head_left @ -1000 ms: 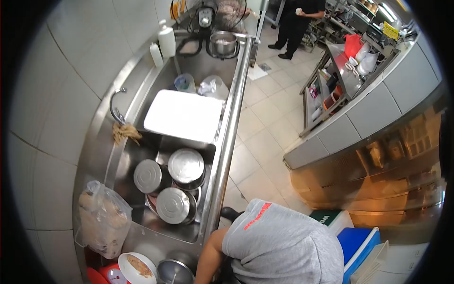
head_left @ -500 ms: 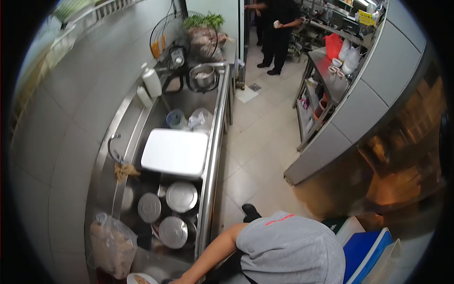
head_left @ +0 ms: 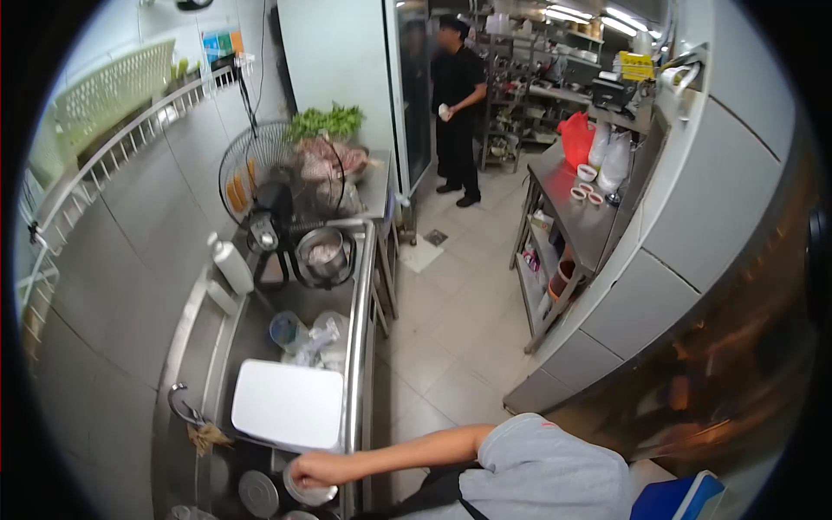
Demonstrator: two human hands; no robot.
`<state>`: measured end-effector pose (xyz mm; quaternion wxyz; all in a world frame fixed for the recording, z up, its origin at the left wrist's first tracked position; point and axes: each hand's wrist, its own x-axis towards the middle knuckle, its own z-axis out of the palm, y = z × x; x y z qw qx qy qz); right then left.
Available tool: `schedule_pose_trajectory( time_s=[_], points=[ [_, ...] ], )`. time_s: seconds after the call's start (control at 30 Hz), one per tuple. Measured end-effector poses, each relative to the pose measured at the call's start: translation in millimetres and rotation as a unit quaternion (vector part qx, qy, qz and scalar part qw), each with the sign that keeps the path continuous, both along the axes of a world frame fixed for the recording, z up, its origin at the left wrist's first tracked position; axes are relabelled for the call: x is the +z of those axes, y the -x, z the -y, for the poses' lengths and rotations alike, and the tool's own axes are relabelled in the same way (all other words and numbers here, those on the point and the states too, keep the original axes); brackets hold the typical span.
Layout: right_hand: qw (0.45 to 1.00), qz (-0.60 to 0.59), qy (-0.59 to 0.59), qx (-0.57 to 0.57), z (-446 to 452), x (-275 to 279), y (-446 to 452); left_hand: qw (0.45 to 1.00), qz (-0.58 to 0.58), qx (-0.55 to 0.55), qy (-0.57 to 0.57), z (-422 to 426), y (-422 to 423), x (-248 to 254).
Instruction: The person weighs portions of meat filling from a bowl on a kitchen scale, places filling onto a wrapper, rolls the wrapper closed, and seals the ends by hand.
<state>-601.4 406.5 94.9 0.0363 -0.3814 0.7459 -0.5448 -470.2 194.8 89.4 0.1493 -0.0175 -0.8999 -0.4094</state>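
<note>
From the grey sleeve at the bottom, my right arm stretches left over the sink. My right hand (head_left: 318,471) is closed at a round metal lid (head_left: 316,496), fingers curled down on its top. How it grips the lid is partly hidden. A second round metal lid (head_left: 258,494) lies to the left, and part of another shows at the bottom edge. Just beyond the hand is a white rectangular lid or tray (head_left: 289,404), lying flat across the sink. My left hand is out of view.
The steel sink (head_left: 357,347) has a tap (head_left: 178,403) with a brown cloth (head_left: 208,438). Further back stand white bottles (head_left: 230,264), a fan (head_left: 273,208), and a pot (head_left: 322,253). A person in black (head_left: 459,113) stands in the aisle. A steel table (head_left: 568,204) is at right.
The view has tilted up. My right hand has moved from beside a white bowl at the bottom to the round metal lid. The person in black shows more fully.
</note>
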Motion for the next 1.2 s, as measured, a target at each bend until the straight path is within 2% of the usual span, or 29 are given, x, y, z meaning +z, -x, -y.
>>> schedule_pose_trajectory(
  time_s=[0.1, 0.13, 0.2, 0.23, 0.27, 0.3, 0.33, 0.37, 0.4, 0.47, 0.5, 0.53, 0.63, 0.73, 0.77, 0.83, 0.93, 0.97, 1.07, 1.1, 1.2],
  points=[
    [0.997, 0.058, 0.024, -0.032, -28, 0, -6, 0.999, -0.004, 0.021, 0.027, -34, -8, 15],
    [0.996, 0.08, 0.02, -0.014, -32, -1, -8, 0.999, 0.011, 0.032, 0.037, -32, -12, 7],
    [0.998, 0.064, -0.01, -0.009, -28, -17, -11, 0.997, -0.01, 0.072, 0.023, -4, -30, -45],
    [0.996, 0.083, -0.027, 0.012, -28, -9, -15, 0.993, -0.03, 0.116, 0.017, -18, -38, -38],
    [0.994, 0.088, -0.056, 0.028, -21, -12, -20, 0.991, 0.004, 0.13, 0.017, -26, -48, -24],
    [0.992, 0.086, -0.075, 0.054, -12, -13, -28, 0.983, 0.066, 0.167, -0.035, -15, -67, -39],
    [0.998, 0.012, -0.023, 0.06, 2, -25, -38, 0.983, 0.043, 0.178, -0.029, -21, -77, -30],
    [0.994, 0.034, -0.014, 0.101, 12, -18, -45, 0.981, 0.045, 0.188, -0.034, -22, -89, -21],
    [0.985, 0.043, -0.062, 0.158, 25, -11, -54, 0.976, 0.043, 0.211, -0.044, -17, -107, -23],
    [0.97, -0.028, -0.025, 0.24, 56, -13, -69, 0.953, 0.074, 0.29, -0.046, -8, -144, -27],
    [0.953, 0.043, -0.076, 0.289, 71, -7, -80, 0.948, 0.059, 0.313, -0.018, -1, -166, -34],
    [0.943, 0.013, -0.082, 0.322, 89, -8, -93, 0.939, 0.054, 0.34, -0.014, -1, -185, -25],
    [0.901, 0.021, -0.117, 0.417, 153, 9, -143, 0.908, 0.001, 0.419, 0.002, 19, -253, -31],
    [0.858, 0.031, -0.103, 0.502, 222, 6, -208, 0.848, 0.033, 0.522, -0.081, 54, -317, -24],
    [0.841, 0.055, -0.118, 0.525, 248, 6, -232, 0.833, 0.025, 0.552, -0.039, 75, -339, -25],
    [0.839, -0.022, -0.096, 0.536, 305, -12, -280, 0.801, 0.007, 0.597, 0.042, 120, -379, -32],
    [0.84, -0.139, -0.011, 0.524, 380, -44, -358, 0.805, 0.021, 0.57, 0.162, 195, -435, -51],
    [0.834, -0.183, 0.027, 0.519, 401, -53, -380, 0.813, 0.065, 0.552, 0.173, 214, -451, -64],
    [0.802, -0.166, 0.021, 0.574, 441, -81, -423, 0.889, 0.096, 0.444, -0.062, 245, -467, -79],
    [0.801, -0.14, -0.018, 0.582, 441, -77, -424, 0.898, 0.036, 0.437, -0.044, 251, -471, -91],
    [0.794, -0.115, -0.015, 0.596, 440, -94, -416, 0.885, -0.028, 0.463, 0.023, 241, -473, -109]
  ],
)
